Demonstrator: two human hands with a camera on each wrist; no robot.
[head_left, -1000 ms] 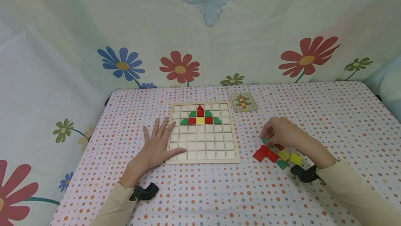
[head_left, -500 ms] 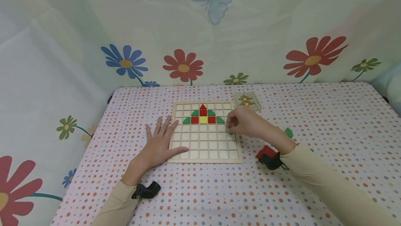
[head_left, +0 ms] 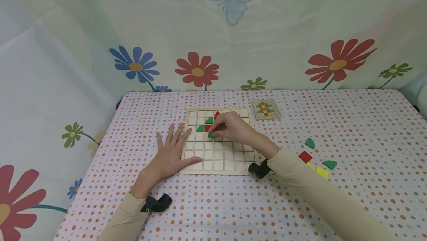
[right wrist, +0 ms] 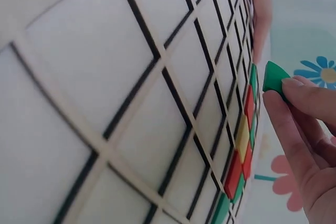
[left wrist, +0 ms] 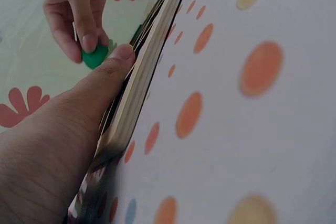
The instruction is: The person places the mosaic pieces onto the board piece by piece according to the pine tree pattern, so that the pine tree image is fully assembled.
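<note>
My left hand (head_left: 168,157) rests on the left edge of a wooden grid board (head_left: 218,165), fingers spread and straight. In the left wrist view its thumb (left wrist: 100,80) lies over the board's rim. Above the board's upper middle, my right hand (head_left: 235,128) pinches a green quarter-round tile (right wrist: 275,77) between thumb and fingers. That tile is held clear of the grid in the right wrist view. A red triangle (head_left: 217,114), green tiles (head_left: 200,128) and red squares (right wrist: 233,174) sit in the upper cells. The yellow square (right wrist: 242,139) is hidden by the right hand in the head view.
A small pattern card (head_left: 267,109) lies beyond the board's upper right corner. Loose tiles are scattered at the right: green ones (head_left: 330,164), a red one (head_left: 305,156) and yellow ones (head_left: 322,172). My right sleeve (head_left: 310,185) may cover others. A dotted cloth covers the table.
My right hand picked a green tile from the loose pile and carried it left over the board. A few loose tiles now lie farther apart. The left hand stays on the board.
</note>
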